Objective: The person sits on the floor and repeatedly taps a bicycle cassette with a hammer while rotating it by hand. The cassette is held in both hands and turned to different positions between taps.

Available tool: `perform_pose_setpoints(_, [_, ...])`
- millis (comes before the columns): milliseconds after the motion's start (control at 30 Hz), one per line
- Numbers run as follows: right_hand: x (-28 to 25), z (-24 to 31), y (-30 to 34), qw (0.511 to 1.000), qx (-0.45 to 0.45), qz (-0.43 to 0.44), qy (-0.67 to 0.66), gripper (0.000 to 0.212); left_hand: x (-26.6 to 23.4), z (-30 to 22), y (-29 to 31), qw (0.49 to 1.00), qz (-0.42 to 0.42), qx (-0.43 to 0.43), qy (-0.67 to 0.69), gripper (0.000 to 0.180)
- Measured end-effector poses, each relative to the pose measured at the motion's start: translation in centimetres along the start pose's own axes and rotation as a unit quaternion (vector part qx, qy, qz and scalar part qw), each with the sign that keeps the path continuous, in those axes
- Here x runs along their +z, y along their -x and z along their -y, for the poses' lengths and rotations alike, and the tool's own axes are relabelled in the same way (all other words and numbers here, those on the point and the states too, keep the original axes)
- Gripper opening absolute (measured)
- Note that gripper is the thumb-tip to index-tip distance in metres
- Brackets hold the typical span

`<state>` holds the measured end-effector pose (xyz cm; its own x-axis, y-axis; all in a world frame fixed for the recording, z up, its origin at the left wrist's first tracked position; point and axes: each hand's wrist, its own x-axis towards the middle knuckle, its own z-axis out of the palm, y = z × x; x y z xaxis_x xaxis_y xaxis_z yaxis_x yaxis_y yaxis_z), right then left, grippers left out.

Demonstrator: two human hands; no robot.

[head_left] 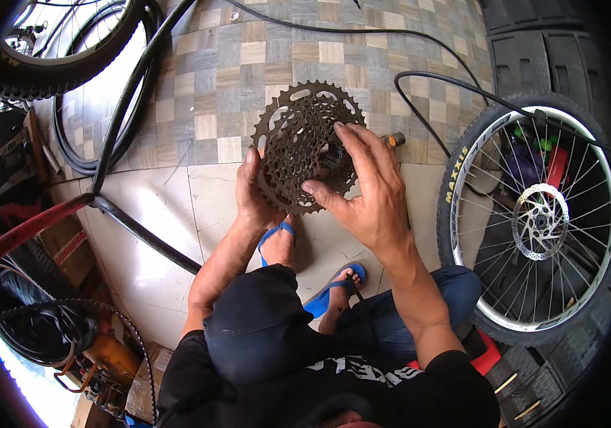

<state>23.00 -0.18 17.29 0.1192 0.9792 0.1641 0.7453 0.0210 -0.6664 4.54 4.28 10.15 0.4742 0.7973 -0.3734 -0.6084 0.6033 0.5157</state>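
Note:
A large, dark, greasy bicycle cassette (294, 153) with toothed rings is held up in front of me, its face turned up. On its left rim my left hand (255, 192) is closed, the thumb along the edge and the other fingers hidden beneath. My right hand (373, 189) reaches over the right side of the cassette. Its thumb and forefinger are spread apart over the sprockets, near a dark opening; whether the fingertips touch the metal I cannot tell.
A bicycle wheel (544, 221) with a silver brake disc stands at the right. Black hoses (130, 85) cross the upper left, and a black cable (419, 75) runs upper right. Another tyre (70, 71) shows at upper left. At lower left are a box (70, 250) and a chain (138, 339).

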Motion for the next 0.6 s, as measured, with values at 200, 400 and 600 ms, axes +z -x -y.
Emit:
perform_pose_setpoints(200, [-0.1,0.2,-0.7,1.0,-0.012,0.008,0.012,0.076,0.7,-0.3,0.1,1.0,0.018,0.014,0.015,0.088])
perform_pose_setpoints(400, [0.2,0.5,-0.9,1.0,0.01,-0.003,-0.023,0.075,1.6,-0.9,0.3,0.999,-0.051,-0.002,-0.019,0.09])
perform_pose_setpoints(600, [0.2,0.5,-1.1,1.0,0.002,0.007,-0.026,0.074,1.7,-1.2,0.3,0.996,-0.078,-0.01,-0.031,0.088])
